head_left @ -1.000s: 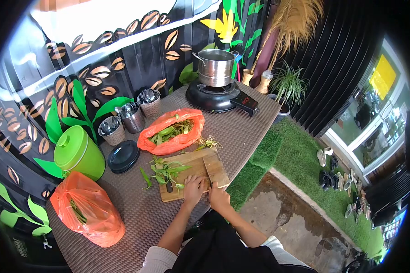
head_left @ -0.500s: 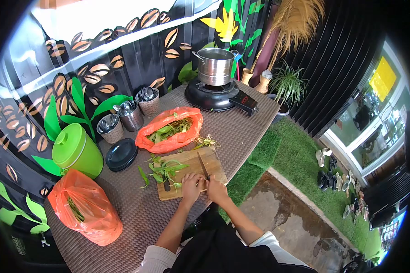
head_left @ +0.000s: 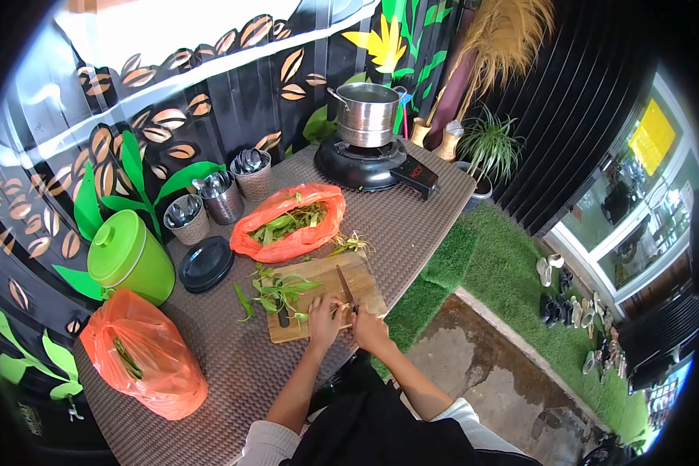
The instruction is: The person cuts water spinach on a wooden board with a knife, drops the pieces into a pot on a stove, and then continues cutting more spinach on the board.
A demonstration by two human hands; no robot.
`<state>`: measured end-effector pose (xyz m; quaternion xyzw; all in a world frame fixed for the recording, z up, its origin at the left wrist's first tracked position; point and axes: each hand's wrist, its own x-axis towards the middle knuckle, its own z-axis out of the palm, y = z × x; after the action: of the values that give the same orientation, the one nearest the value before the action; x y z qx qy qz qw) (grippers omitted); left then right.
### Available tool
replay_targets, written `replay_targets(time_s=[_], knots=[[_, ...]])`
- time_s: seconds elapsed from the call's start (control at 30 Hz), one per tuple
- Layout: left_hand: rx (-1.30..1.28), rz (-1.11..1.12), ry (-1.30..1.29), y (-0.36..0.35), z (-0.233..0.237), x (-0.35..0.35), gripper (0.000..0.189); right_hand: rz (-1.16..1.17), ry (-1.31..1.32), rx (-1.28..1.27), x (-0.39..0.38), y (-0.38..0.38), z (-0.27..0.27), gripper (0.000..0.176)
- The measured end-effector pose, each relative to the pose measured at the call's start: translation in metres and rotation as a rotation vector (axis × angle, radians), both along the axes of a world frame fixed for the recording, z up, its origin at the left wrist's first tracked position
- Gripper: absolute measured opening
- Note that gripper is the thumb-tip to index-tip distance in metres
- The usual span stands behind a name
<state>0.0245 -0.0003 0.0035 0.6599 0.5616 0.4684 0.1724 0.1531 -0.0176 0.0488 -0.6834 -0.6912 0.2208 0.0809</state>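
Note:
A wooden cutting board (head_left: 312, 330) lies near the table's front edge, with leafy green stems (head_left: 276, 290) on its left part. My right hand (head_left: 370, 329) is closed round the handle of a knife (head_left: 345, 284), whose blade points away from me over the board. Beside it, my left hand (head_left: 326, 317) rests on the board with its fingers bent together; what they hold is too small to make out. Behind the board stands an open orange bag (head_left: 245, 242) of greens. Some pale roots (head_left: 355, 243) lie at the board's far edge.
A steel pot (head_left: 367, 116) stands on a black portable stove (head_left: 357, 172) at the back. At the left are a tied orange bag (head_left: 163, 365), a green lidded bin (head_left: 132, 260), black plates (head_left: 206, 264) and three cutlery holders (head_left: 220, 198). A potted plant (head_left: 489, 147) is beyond the table.
My right hand and the knife have shifted very slightly, and the blade has turned a little away from my left hand. Everything else looks the same.

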Motion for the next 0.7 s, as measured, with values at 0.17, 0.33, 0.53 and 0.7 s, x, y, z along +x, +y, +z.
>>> replay_targets(time_s=[0.17, 0.33, 0.53, 0.7], knots=[[-0.045, -0.024, -0.006, -0.002, 0.006, -0.001, 0.023, -0.045, -0.002, 0.047, -0.014, -0.006, -0.012, 0.034], [-0.004, 0.009, 0.026, 0.000, -0.003, 0.000, 0.020, 0.012, 0.019, 0.057, -0.006, 0.007, -0.005, 0.033], [-0.021, -0.014, -0.002, 0.000, -0.003, -0.001, 0.017, -0.083, -0.007, 0.017, -0.019, -0.008, -0.006, 0.035], [-0.042, 0.042, 0.027, 0.002, -0.010, 0.000, 0.018, -0.016, 0.055, 0.024, -0.010, -0.004, -0.005, 0.035]])
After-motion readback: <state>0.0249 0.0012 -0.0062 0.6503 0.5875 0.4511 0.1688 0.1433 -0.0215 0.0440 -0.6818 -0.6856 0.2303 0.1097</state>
